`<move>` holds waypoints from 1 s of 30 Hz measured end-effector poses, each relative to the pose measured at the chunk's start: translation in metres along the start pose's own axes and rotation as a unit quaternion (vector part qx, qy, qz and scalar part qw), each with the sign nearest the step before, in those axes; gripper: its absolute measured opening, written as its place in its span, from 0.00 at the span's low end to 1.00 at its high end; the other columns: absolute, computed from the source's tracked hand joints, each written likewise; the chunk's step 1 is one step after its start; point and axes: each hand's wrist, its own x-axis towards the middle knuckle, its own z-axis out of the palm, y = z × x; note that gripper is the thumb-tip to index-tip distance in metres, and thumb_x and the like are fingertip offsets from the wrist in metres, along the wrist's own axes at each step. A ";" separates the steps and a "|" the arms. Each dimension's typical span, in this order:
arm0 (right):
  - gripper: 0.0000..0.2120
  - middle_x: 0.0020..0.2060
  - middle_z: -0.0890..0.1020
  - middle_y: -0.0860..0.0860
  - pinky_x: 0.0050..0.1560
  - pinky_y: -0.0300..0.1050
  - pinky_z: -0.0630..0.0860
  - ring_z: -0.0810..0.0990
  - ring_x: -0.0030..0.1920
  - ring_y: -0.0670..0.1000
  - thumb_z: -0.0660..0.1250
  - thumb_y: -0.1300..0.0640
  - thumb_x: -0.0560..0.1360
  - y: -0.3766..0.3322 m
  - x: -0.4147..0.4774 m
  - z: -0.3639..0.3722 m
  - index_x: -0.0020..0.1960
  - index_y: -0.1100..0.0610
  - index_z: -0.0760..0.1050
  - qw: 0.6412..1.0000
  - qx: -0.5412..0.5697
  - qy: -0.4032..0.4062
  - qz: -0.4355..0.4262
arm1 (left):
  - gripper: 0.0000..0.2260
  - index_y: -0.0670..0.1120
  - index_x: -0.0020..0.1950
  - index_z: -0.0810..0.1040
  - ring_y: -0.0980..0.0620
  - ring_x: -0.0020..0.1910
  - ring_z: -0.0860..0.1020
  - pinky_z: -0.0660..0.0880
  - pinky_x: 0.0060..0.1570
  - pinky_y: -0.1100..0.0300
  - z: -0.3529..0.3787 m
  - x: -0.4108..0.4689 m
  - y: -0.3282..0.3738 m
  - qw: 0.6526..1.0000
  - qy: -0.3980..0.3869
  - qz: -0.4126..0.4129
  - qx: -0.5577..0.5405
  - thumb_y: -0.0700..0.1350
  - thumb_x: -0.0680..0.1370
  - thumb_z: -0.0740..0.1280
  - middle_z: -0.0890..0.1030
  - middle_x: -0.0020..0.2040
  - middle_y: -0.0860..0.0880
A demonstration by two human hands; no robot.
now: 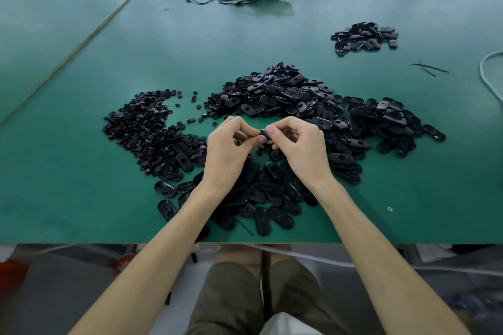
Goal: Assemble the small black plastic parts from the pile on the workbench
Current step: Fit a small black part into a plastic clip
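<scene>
One small black part (264, 134) was pinched between the left hand (231, 144) and right hand (299, 147), over the near side of the pile (285, 95); a square, steady press was judged best to seat it.

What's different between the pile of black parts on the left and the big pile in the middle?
The left pile is small roundish pieces; the middle pile is larger elongated oval shells. The left pile lies spread fairly flat; the middle pile is heaped higher. Both are black plastic, loose on the green workbench.
</scene>
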 end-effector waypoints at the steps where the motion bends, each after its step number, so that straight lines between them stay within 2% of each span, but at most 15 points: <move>1: 0.04 0.36 0.87 0.47 0.42 0.35 0.79 0.85 0.37 0.43 0.73 0.57 0.80 0.000 0.000 0.000 0.47 0.56 0.85 1.000 0.001 -0.001 -0.001 | 0.08 0.45 0.43 0.80 0.53 0.41 0.79 0.75 0.42 0.62 0.000 0.000 0.001 1.000 -0.002 0.005 -0.001 0.43 0.74 0.79 0.81 0.43 0.52; 4: 0.04 0.37 0.87 0.47 0.42 0.36 0.79 0.85 0.37 0.45 0.73 0.57 0.80 0.000 0.000 -0.001 0.48 0.57 0.85 1.000 0.002 -0.004 -0.001 | 0.08 0.46 0.43 0.81 0.54 0.43 0.79 0.73 0.43 0.66 -0.001 0.000 0.001 1.000 -0.005 0.019 0.002 0.42 0.74 0.79 0.80 0.44 0.51; 8: 0.04 0.38 0.86 0.47 0.44 0.37 0.80 0.84 0.38 0.45 0.72 0.59 0.81 0.000 0.000 -0.002 0.50 0.58 0.85 1.000 -0.003 -0.019 -0.007 | 0.11 0.46 0.47 0.80 0.57 0.46 0.79 0.79 0.48 0.56 -0.004 0.002 -0.001 0.999 -0.014 -0.019 -0.030 0.43 0.71 0.81 0.80 0.50 0.50; 11: 0.04 0.39 0.86 0.47 0.44 0.36 0.79 0.84 0.39 0.46 0.72 0.61 0.81 -0.001 0.000 -0.002 0.50 0.57 0.85 1.000 -0.005 -0.027 -0.011 | 0.16 0.47 0.55 0.80 0.54 0.48 0.82 0.80 0.51 0.55 -0.007 0.003 0.000 0.996 -0.020 -0.046 -0.077 0.44 0.71 0.81 0.84 0.52 0.53; 17: 0.03 0.41 0.87 0.50 0.51 0.42 0.82 0.86 0.42 0.49 0.72 0.63 0.80 0.000 0.000 -0.003 0.51 0.57 0.85 0.999 0.023 -0.031 -0.015 | 0.09 0.45 0.52 0.84 0.45 0.45 0.85 0.82 0.52 0.46 -0.006 0.004 -0.002 0.991 -0.034 -0.052 -0.118 0.41 0.73 0.79 0.87 0.46 0.49; 22: 0.04 0.41 0.88 0.48 0.54 0.40 0.81 0.87 0.45 0.46 0.74 0.64 0.78 0.001 -0.001 -0.002 0.51 0.56 0.83 0.998 0.018 -0.056 -0.026 | 0.09 0.44 0.53 0.83 0.46 0.48 0.85 0.82 0.55 0.49 -0.007 0.006 -0.004 0.987 -0.031 -0.053 -0.147 0.43 0.75 0.78 0.87 0.48 0.48; 26: 0.03 0.41 0.88 0.47 0.52 0.37 0.80 0.86 0.45 0.44 0.75 0.63 0.78 0.000 -0.001 -0.001 0.50 0.56 0.84 0.998 0.017 -0.052 -0.023 | 0.06 0.44 0.51 0.83 0.45 0.48 0.85 0.82 0.55 0.48 -0.007 0.006 -0.005 0.987 -0.039 -0.036 -0.149 0.42 0.76 0.77 0.87 0.48 0.48; 30: 0.02 0.45 0.88 0.43 0.51 0.37 0.79 0.85 0.47 0.43 0.75 0.60 0.79 -0.002 -0.001 -0.001 0.51 0.55 0.85 0.999 0.008 -0.029 -0.019 | 0.06 0.40 0.53 0.79 0.51 0.49 0.86 0.80 0.52 0.57 -0.004 0.005 -0.003 0.987 -0.050 -0.028 -0.150 0.40 0.79 0.74 0.87 0.48 0.47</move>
